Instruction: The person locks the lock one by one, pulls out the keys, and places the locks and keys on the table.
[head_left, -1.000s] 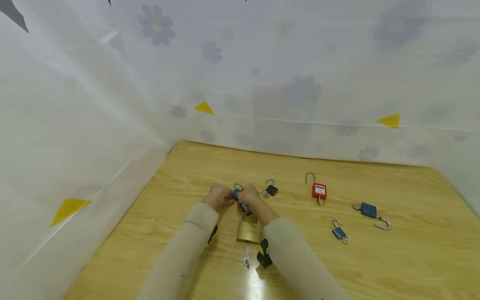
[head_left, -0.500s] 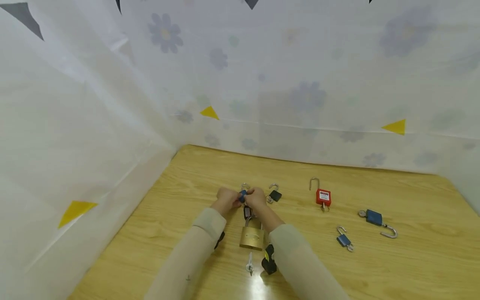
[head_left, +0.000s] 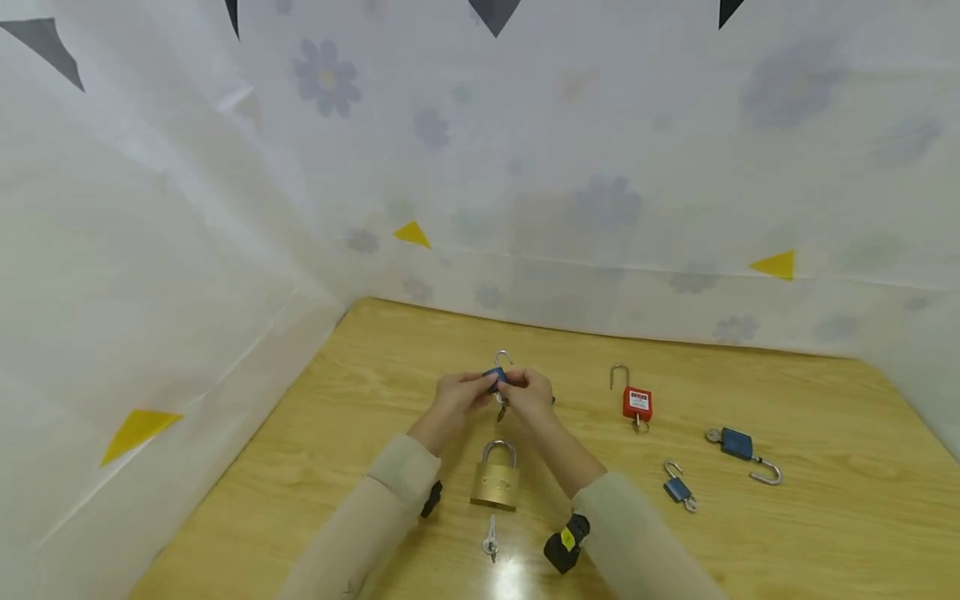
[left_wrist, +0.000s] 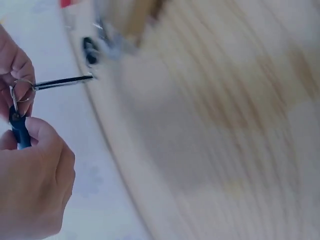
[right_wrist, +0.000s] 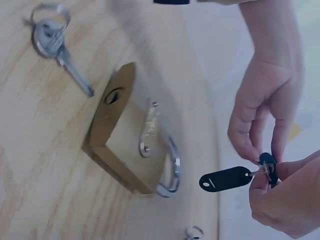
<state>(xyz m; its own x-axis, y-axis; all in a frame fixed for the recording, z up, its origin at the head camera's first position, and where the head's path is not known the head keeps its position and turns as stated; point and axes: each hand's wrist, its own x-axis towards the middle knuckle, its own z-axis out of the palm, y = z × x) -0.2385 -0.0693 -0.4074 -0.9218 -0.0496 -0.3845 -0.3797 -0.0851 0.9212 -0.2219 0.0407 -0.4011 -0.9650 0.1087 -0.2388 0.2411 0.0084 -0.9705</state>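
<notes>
Both hands are raised over the table around a small blue padlock (head_left: 496, 377), whose shackle stands unlocked at the top. My left hand (head_left: 452, 398) pinches its body between thumb and fingers. From the other side my right hand (head_left: 534, 398) grips its lower part, thumb against the body near the key. A key ring with a dark oval tag (right_wrist: 225, 179) dangles from the key at the lock's underside. Nearer to me lies a large brass padlock (head_left: 495, 486), its shackle seated, with a loose silver key (head_left: 491, 537) in front of it.
To the right lie a red padlock (head_left: 637, 402), a small blue padlock (head_left: 677, 489) and a larger blue one (head_left: 737, 443), all unlocked with keys attached. A dark padlock is mostly hidden behind my right hand. A white sheet (head_left: 525, 275) hangs along the table's far edge.
Both hands have lifted the blue padlock and shifted slightly right, uncovering the brass padlock's shackle. The tag has come off the spot behind that shackle. My right hand now covers the dark padlock.
</notes>
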